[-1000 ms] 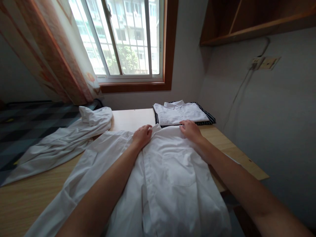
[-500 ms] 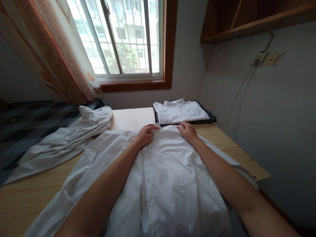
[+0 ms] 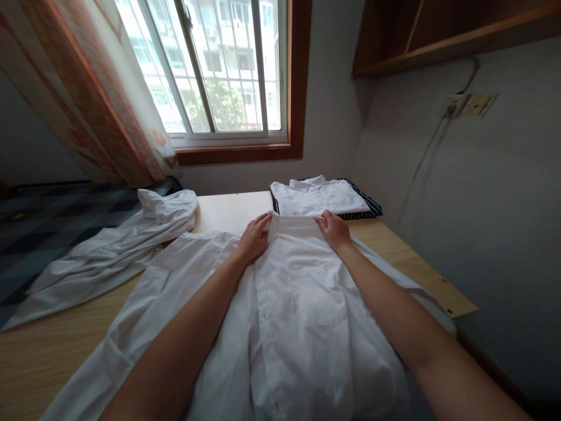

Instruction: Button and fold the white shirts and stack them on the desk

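Observation:
A white button-up shirt [image 3: 302, 327] lies spread over the wooden table, its front facing up, with a chest pocket and a buttoned placket. Its lower part runs down towards me past the table's near side. At the upper left of the shirt front, my left hand [image 3: 256, 237] pinches the edge of the cloth. My right hand [image 3: 335, 231] grips the same upper edge farther right, thumb and fingers closed on it. Between the two hands the edge is stretched nearly straight. One sleeve fans out to the left, and the other passes beneath my right forearm.
Just beyond my hands rests a folded white shirt [image 3: 322, 197] on black striped cloth [image 3: 372, 206]. A crumpled white garment [image 3: 109, 251] lies at the left, partly on the wooden table [image 3: 412, 257]. Behind are a window, a curtain [image 3: 100, 99] and a wall socket [image 3: 467, 105] with a cord.
Both hands have lifted slightly and pulled the shirt's upper edge away from me; it now looks straighter and tauter. The view has shifted a little.

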The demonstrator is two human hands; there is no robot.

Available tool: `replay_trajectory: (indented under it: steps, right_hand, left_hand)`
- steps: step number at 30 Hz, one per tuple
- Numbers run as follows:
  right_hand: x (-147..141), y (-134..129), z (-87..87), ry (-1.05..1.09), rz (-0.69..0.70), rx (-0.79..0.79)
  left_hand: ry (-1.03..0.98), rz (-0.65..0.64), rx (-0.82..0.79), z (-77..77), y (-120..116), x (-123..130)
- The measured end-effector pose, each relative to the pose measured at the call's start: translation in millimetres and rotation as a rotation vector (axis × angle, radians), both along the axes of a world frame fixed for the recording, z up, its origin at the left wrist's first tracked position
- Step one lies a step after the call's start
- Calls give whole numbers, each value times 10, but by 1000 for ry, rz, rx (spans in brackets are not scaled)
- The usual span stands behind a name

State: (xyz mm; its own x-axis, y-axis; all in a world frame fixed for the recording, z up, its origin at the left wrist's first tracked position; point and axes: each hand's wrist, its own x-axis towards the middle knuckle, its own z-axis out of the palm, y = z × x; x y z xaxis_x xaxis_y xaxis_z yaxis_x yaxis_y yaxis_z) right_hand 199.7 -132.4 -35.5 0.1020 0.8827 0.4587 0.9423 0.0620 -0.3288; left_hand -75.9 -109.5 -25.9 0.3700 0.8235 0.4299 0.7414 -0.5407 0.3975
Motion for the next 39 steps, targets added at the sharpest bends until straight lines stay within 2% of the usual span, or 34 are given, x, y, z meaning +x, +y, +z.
replay_trajectory:
  steps: [3,7,11,17,22,27,32,35,39]
  right_hand:
    - [-3,30,15,-111,-34,-43]
    - [12,72,33,-172,-44,-113]
    - [29,113,54,-200,-39,-89]
    - [81,168,47,-202,16,-77]
    - [178,184,-12,-94,60,-65]
    - [208,166,-11,-26,62,-70]
    - [292,132,54,-5,27,-84]
    - [473,106,121,130,159,-202]
    - [776,3,293,427,363,-525]
  left_hand:
    - [116,57,-6,13,-36,-27]
    - [162,181,8,34,-104,-30]
    - [225,188,94,28,-152,-4]
    - [279,108,172,84,-228,-6]
    - [314,-218,119,52,-394,134]
    - [356,-177,-103,-65,-496,253]
    - [422,-229,-189,27,-571,145]
    - [454,-247,-193,65,-623,37]
    - [467,-242,-186,48,-658,-50]
